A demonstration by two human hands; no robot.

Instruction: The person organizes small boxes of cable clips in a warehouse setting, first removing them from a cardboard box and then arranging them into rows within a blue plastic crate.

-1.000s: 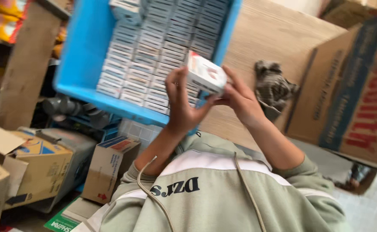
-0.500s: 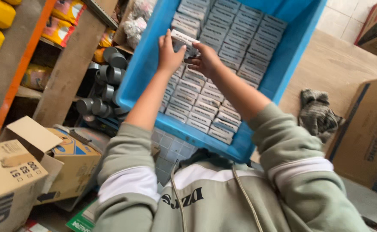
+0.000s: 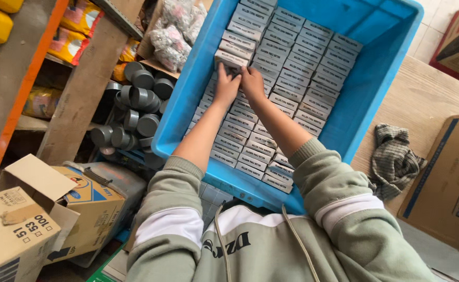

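Now that you've lowered that small white cardboard box (image 3: pixel 230 58) into the blue plastic crate's (image 3: pixel 391 57) far-left rows, both hands, left hand (image 3: pixel 226 86) and right hand (image 3: pixel 252 82), sit together, clamped on it.

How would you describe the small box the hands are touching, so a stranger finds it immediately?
Find the big blue crate filled with rows of small grey-white boxes. In its left column, near the far end, one small box sits under both hands' fingertips, raised slightly above its neighbours.

The blue crate (image 3: pixel 381 78) looks like smooth, slightly glossy plastic; the small boxes (image 3: pixel 287 62) inside are matt cardboard. Right of the crate, a checked cloth rag (image 3: pixel 394 159) lies on bare wood.
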